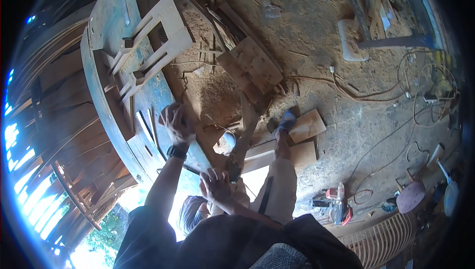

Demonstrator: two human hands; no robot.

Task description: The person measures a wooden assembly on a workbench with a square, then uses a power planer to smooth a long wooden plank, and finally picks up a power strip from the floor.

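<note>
Left hand [177, 122] on blue workbench [106, 26], right hand [214, 186] near its edge

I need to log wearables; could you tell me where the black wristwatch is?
In the head view, the black wristwatch sits on the left hand's wrist, over the blue worktable.

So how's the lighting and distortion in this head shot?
Head view: strong fisheye bending, with the blue workbench edge curving; blown-out glare at lower left and beside the left hand; the right hand is slightly soft; black vignette rings the rim.

Two hands [177, 122], one wristwatch [176, 152], one blue workbench [106, 21].
</note>
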